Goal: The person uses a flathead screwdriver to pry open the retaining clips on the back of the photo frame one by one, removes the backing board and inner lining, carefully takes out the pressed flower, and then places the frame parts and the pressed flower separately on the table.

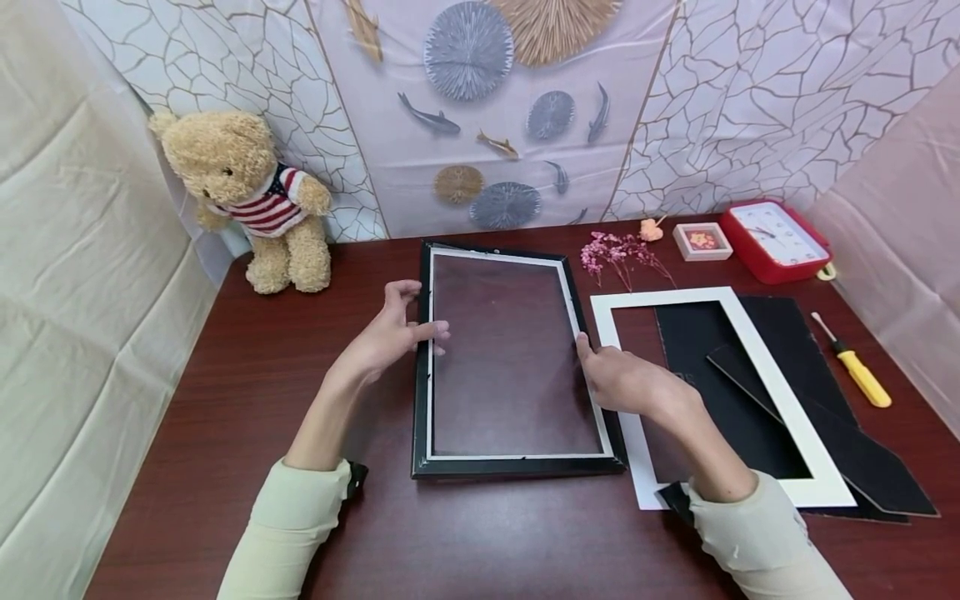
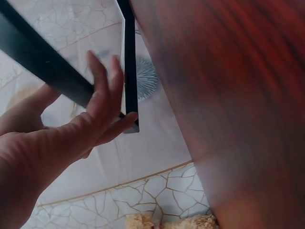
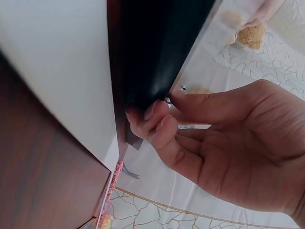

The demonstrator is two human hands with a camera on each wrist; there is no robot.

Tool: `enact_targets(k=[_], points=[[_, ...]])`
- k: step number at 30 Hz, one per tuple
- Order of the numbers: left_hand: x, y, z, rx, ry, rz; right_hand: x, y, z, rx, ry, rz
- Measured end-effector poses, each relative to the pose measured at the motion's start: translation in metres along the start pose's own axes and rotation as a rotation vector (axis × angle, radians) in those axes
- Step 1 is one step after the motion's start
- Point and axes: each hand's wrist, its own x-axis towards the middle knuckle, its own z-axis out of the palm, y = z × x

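A black picture frame (image 1: 517, 468) with a white inner edge lies in the middle of the table, dark red wood showing through it. My right hand (image 1: 630, 379) grips its right side: the thumb is on top and the curled fingers (image 3: 162, 131) are around the outer edge. At the left side is my left hand (image 1: 386, 333), its thumb reaching across the black bar and its fingers spread loosely outside it. In the left wrist view these fingers (image 2: 102, 90) are fairly straight beside the bar; whether they touch it I cannot tell.
Right of the frame, a white mat board (image 1: 765, 350) lies over a black backing board (image 1: 780, 312). Beyond are a yellow screwdriver (image 1: 862, 377), red clock (image 1: 780, 237), small box (image 1: 702, 242) and pink dried flowers (image 1: 618, 254). A teddy bear (image 1: 251, 196) sits back left.
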Motion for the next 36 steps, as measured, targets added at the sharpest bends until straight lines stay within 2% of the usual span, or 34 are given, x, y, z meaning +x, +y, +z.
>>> enact_targets(k=[5, 7, 9, 11, 13, 18, 24, 31, 34, 36], points=[[-0.001, -0.006, -0.006, 0.259, -0.06, -0.012, -0.023, -0.037, -0.027, 0.04, -0.014, 0.01], [-0.002, -0.008, -0.007, 0.331, -0.1, -0.013, -0.024, -0.039, -0.029, 0.056, -0.022, 0.019], [-0.002, -0.01, -0.007, 0.37, -0.129, -0.019, -0.017, -0.028, -0.021, 0.057, -0.02, 0.016], [-0.002, -0.01, -0.006, 0.381, -0.143, -0.031, -0.007, -0.013, -0.01, 0.047, -0.02, 0.002], [-0.002, -0.011, -0.006, 0.386, -0.143, -0.043, 0.003, 0.002, 0.002, 0.032, -0.018, 0.022], [-0.002, -0.01, -0.006, 0.413, -0.162, -0.079, 0.014, 0.015, 0.011, 0.026, -0.057, 0.07], [-0.001, -0.008, -0.005, 0.419, -0.18, -0.117, 0.012, 0.012, 0.007, 0.022, -0.057, 0.08], [-0.004, -0.006, -0.001, 0.467, -0.189, -0.093, 0.009, 0.011, 0.007, -0.004, -0.034, 0.083], [-0.004, -0.007, 0.0, 0.482, -0.202, -0.084, 0.003, 0.003, 0.002, -0.013, -0.029, 0.084], [-0.004, -0.007, -0.001, 0.508, -0.207, -0.081, -0.006, -0.012, -0.01, -0.008, -0.037, 0.086]])
